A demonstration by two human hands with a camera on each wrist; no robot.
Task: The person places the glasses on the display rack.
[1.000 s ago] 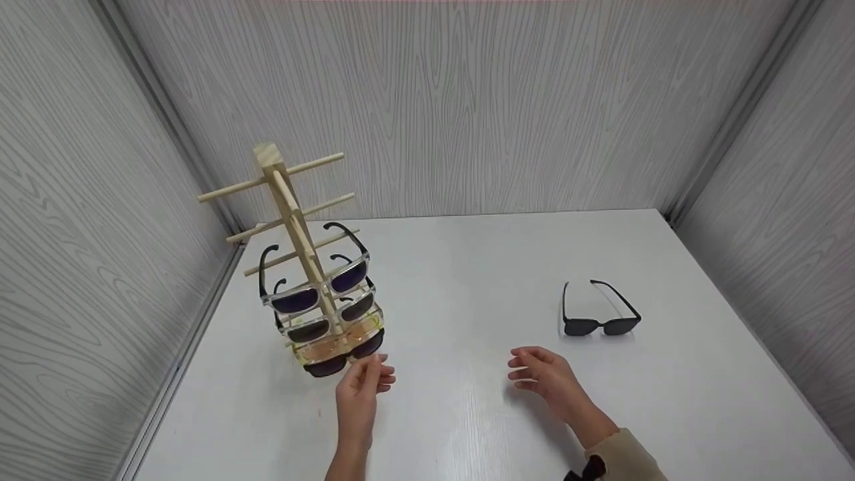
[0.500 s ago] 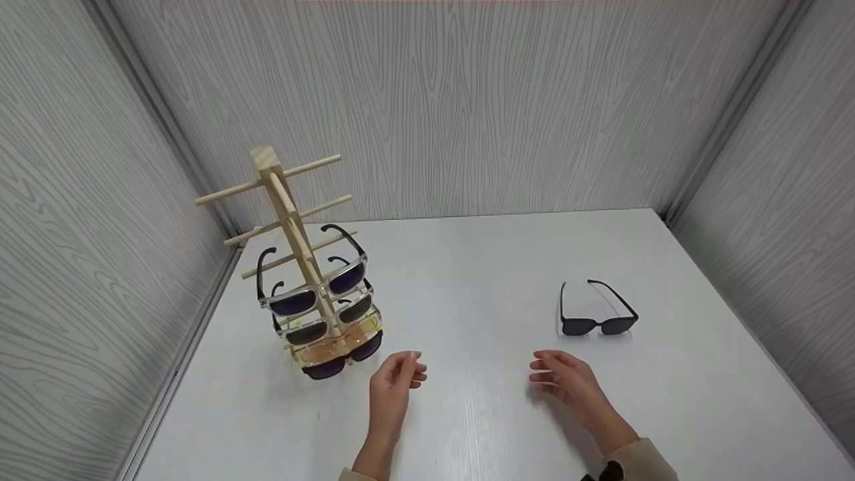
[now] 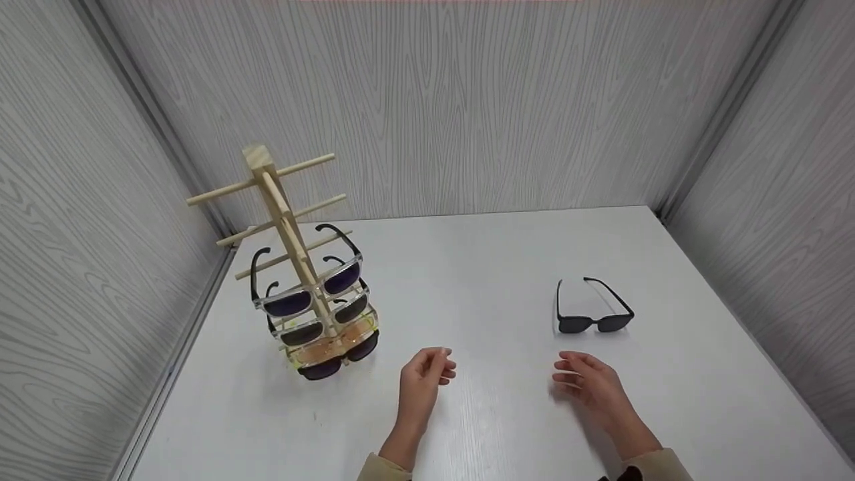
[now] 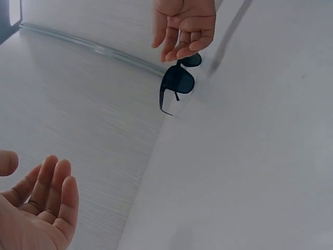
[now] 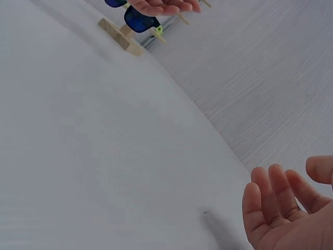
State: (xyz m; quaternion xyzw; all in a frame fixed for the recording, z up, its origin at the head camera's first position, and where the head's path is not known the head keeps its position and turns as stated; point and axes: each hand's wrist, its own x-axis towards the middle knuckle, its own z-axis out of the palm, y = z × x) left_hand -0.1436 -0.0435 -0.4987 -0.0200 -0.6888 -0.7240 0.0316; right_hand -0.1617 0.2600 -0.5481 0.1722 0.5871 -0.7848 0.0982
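Black sunglasses (image 3: 594, 324) lie on the white table at the right, temples spread and pointing away. My right hand (image 3: 591, 387) hovers just in front of them, holding nothing, its fingers loosely bent in the right wrist view. My left hand (image 3: 424, 381) is above the middle of the table, also holding nothing; the left wrist view shows its fingers (image 4: 54, 187) relaxed and thumb apart. To its left stands a wooden display rack (image 3: 277, 200) with several sunglasses on its lower pegs, the topmost a clear-framed pair (image 3: 287, 304) with dark lenses. The rack's upper pegs hold none.
The white table (image 3: 467, 280) is closed in by a wood-grain back panel (image 3: 427, 107) and side panels at the left (image 3: 60, 267) and right (image 3: 768, 220). In the right wrist view the rack's wooden base (image 5: 117, 36) sits at the table's far side.
My left hand has drawn away from the lowest sunglasses on the rack and moved right. My right hand has shifted right, closer to the black sunglasses. The head view has turned slightly.
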